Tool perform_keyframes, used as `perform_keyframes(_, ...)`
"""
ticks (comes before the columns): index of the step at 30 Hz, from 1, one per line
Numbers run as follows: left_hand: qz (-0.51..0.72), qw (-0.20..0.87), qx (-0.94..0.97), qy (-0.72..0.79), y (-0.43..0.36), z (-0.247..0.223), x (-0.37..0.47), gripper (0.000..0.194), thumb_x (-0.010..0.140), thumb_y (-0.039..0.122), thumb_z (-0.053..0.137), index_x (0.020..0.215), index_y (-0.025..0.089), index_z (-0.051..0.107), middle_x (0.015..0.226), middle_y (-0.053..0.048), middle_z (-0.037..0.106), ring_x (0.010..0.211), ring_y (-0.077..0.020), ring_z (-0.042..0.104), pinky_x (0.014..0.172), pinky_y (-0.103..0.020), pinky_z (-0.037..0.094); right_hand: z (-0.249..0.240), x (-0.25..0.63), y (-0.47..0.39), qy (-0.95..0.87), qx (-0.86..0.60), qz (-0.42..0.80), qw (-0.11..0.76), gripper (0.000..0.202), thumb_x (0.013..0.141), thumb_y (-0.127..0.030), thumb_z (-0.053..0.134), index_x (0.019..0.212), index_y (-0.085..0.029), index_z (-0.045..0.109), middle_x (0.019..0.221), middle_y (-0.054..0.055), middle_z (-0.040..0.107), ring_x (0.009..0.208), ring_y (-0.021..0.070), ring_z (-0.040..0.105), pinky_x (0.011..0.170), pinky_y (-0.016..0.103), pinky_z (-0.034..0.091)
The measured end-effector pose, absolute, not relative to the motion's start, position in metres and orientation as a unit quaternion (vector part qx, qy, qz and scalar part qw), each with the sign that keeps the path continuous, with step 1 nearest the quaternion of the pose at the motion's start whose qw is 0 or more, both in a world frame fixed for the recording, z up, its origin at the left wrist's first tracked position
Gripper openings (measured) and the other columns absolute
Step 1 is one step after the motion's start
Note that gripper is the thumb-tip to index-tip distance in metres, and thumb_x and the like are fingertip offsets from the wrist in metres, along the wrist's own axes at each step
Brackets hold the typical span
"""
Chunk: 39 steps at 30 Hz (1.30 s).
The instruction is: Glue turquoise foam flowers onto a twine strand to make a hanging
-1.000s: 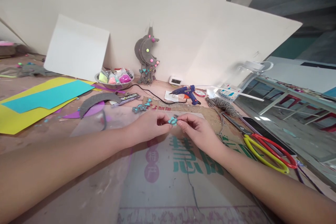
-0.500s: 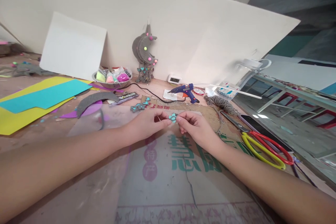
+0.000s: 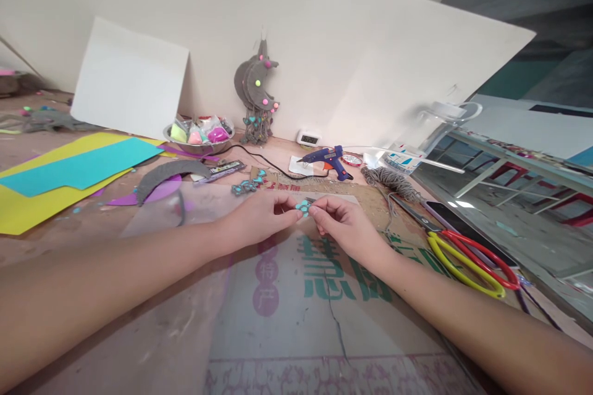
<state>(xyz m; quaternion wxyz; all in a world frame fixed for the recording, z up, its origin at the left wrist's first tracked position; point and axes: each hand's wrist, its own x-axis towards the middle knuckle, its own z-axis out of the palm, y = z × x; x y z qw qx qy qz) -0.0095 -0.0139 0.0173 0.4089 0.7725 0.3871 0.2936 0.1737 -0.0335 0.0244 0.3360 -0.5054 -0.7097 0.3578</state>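
Between both hands, above the printed board, is a small turquoise flower-shaped piece [image 3: 303, 207] with grey edges. My left hand [image 3: 262, 216] pinches its left side between thumb and fingertips. My right hand [image 3: 345, 225] grips its right side the same way, fingers curled. A grey cord [image 3: 336, 324] hangs or lies below the hands on the board; whether it joins the piece is hidden. Just beyond my left hand lie similar turquoise and grey pieces [image 3: 245, 186]. Printed cardboard [image 3: 287, 333] under a translucent sheet is beneath the hands.
Behind the hands are a blue glue gun [image 3: 328, 160], a bowl [image 3: 199, 147] of bagged coloured material and a hanging grey moon ornament [image 3: 256, 86]. Grey yarn [image 3: 391, 180], scissors [image 3: 467, 253] and a phone [image 3: 467, 228] lie right. Coloured sheets [image 3: 88, 166] lie left.
The flower piece has turned slightly between the fingertips, with more of its grey edge visible at the right. Both hands stay in nearly the same place; the view has shifted a little.
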Motion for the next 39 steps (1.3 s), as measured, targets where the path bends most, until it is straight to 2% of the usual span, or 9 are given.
perform_keyframes(7,0.284,0.457,0.759,0.367,-0.014,0.019,-0.008,0.018,0.076,0.031,0.046,0.072,0.017,0.057,0.053,0.004,0.049,0.045,-0.008,0.043,0.042,-0.019,0.031,0.023,0.175,-0.033,-0.712,-0.499,0.361,0.338,0.021,0.082,-0.036,0.05,0.072,-0.017,0.052,0.055,-0.005,0.043,0.05,0.0088,0.039,0.048,0.022,0.032)
perform_keyframes(11,0.307,0.457,0.757,0.352,-0.012,0.021,-0.011,0.027,0.078,0.039,0.047,0.072,0.016,0.059,0.059,0.002,0.05,0.052,-0.0082,0.045,0.046,-0.018,0.033,0.024,0.176,-0.032,-0.708,-0.496,0.366,0.344,0.022,0.082,-0.036,0.049,0.072,-0.017,0.051,0.055,-0.005,0.042,0.049,0.0085,0.039,0.048,0.022,0.033)
perform_keyframes(15,0.34,0.521,0.693,0.363,-0.009,0.016,-0.011,0.037,0.082,0.048,0.041,0.074,0.015,0.055,0.06,0.002,0.049,0.048,-0.0072,0.042,0.042,-0.018,0.032,0.023,0.176,-0.032,-0.706,-0.493,0.37,0.35,0.022,0.083,-0.036,0.048,0.071,-0.018,0.05,0.055,-0.005,0.042,0.049,0.0082,0.039,0.047,0.021,0.033)
perform_keyframes(19,0.405,0.575,0.605,0.373,-0.006,0.012,-0.008,0.021,0.08,0.039,0.049,0.083,0.019,0.05,0.069,0.003,0.05,0.047,-0.0057,0.043,0.039,-0.016,0.033,0.025,0.175,-0.033,-0.701,-0.5,0.364,0.355,0.022,0.083,-0.036,0.048,0.071,-0.018,0.049,0.055,-0.005,0.042,0.048,0.0081,0.038,0.047,0.022,0.032)
perform_keyframes(22,0.434,0.59,0.559,0.388,-0.005,0.012,-0.007,0.014,0.079,0.031,0.052,0.081,0.019,0.045,0.063,0.005,0.048,0.044,-0.0053,0.042,0.038,-0.016,0.033,0.027,0.174,-0.035,-0.699,-0.512,0.352,0.353,0.022,0.082,-0.037,0.048,0.071,-0.018,0.048,0.054,-0.005,0.043,0.047,0.0079,0.038,0.046,0.021,0.031)
perform_keyframes(30,0.489,0.599,0.517,0.369,-0.002,0.012,-0.011,0.021,0.083,0.035,0.045,0.072,0.019,0.038,0.062,0.005,0.044,0.043,-0.0045,0.041,0.039,-0.016,0.031,0.025,0.175,-0.033,-0.701,-0.496,0.358,0.367,0.023,0.084,-0.037,0.047,0.071,-0.018,0.047,0.054,-0.005,0.043,0.048,0.0082,0.04,0.046,0.021,0.033)
perform_keyframes(34,0.451,0.583,0.549,0.393,-0.005,0.014,-0.01,0.028,0.084,0.039,0.041,0.067,0.017,0.042,0.057,0.004,0.042,0.045,-0.0057,0.04,0.041,-0.017,0.031,0.025,0.176,-0.034,-0.705,-0.488,0.349,0.377,0.023,0.084,-0.038,0.046,0.073,-0.018,0.048,0.057,-0.004,0.046,0.05,0.0089,0.042,0.049,0.022,0.035)
perform_keyframes(39,0.369,0.545,0.639,0.397,-0.007,0.014,-0.008,0.025,0.079,0.04,0.05,0.072,0.015,0.052,0.052,0.005,0.042,0.043,-0.0058,0.036,0.04,-0.017,0.028,0.025,0.177,-0.037,-0.72,-0.482,0.329,0.377,0.021,0.085,-0.037,0.046,0.076,-0.018,0.05,0.061,-0.002,0.049,0.055,0.0102,0.045,0.053,0.023,0.037)
